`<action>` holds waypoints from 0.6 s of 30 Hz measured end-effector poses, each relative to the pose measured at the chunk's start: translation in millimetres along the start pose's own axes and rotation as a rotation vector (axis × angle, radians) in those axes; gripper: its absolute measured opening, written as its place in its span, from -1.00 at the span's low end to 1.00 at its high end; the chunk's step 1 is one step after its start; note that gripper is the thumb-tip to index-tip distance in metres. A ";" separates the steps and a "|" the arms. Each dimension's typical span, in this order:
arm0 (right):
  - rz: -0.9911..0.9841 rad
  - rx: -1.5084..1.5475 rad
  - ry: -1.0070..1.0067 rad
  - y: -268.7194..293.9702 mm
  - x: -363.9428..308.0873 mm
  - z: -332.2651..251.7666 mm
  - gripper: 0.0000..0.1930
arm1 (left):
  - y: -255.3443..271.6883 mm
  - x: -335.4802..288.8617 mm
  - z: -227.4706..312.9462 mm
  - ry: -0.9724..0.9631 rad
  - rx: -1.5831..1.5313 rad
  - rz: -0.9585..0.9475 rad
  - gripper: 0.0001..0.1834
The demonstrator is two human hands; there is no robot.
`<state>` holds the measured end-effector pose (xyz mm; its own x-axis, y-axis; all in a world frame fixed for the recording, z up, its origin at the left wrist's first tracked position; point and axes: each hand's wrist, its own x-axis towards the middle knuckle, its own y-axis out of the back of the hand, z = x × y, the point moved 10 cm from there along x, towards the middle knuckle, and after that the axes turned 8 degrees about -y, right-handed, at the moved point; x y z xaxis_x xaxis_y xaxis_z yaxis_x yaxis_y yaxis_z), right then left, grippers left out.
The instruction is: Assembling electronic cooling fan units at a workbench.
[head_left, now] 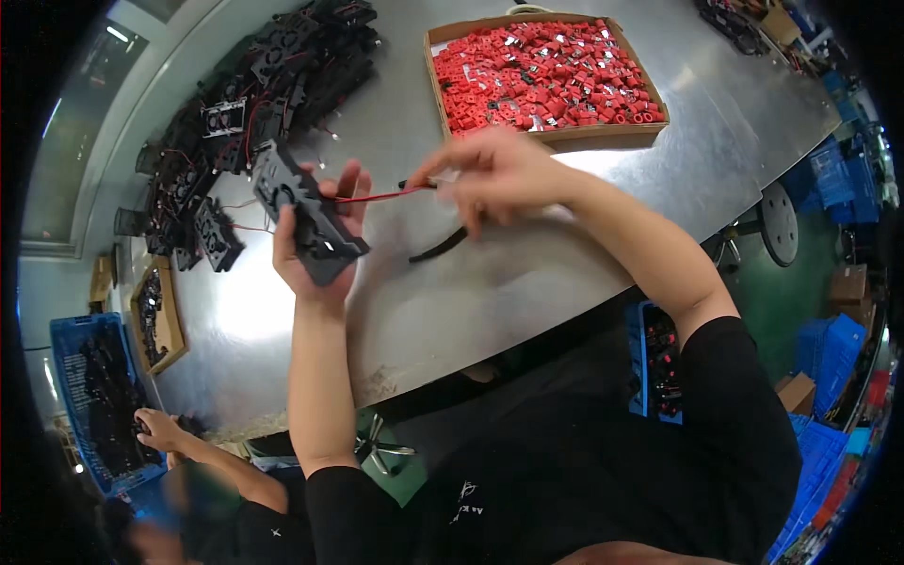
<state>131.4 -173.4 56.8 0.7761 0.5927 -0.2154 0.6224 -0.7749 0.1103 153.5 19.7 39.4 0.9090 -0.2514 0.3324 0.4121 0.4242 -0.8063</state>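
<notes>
My left hand is wrapped round a black plastic housing, thumb across its face and fingers behind. The housing is tilted, with a round opening and slots in it. A red and black wire pair runs from it toward my right hand, its far end beside those fingers. The right hand is smeared by motion, so its grip on the wires is unclear. Just below its fingertips is a black flexible strip; whether it is held or lies on the table cannot be made out.
A shallow cardboard tray of small red parts stands at the back of the metal table. Black housings with wires are heaped at the left. A co-worker's hand reaches over a blue crate at lower left. A stool stands at right.
</notes>
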 end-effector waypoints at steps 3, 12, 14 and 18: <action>0.631 -0.046 0.238 109.8 -5.7 2.4 -0.71 | 1.6 -4.1 6.8 -0.022 0.029 0.093 -0.36; 0.990 -1.092 0.120 154.8 -17.2 19.6 -0.74 | -20.2 -5.5 -12.6 0.040 0.108 0.055 -0.24; 0.914 -0.720 -0.125 142.5 -19.9 9.3 -0.79 | -21.5 -10.4 -11.3 0.021 0.201 0.097 -0.29; 0.969 -0.602 0.258 129.1 -29.8 -11.2 -0.87 | -25.2 -18.3 -33.2 0.197 0.316 0.101 -0.35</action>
<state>189.7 -288.7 88.3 0.9070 -0.1085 0.4070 -0.3475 -0.7388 0.5775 124.4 -15.3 37.4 0.9295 -0.3437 0.1341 0.3477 0.6946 -0.6298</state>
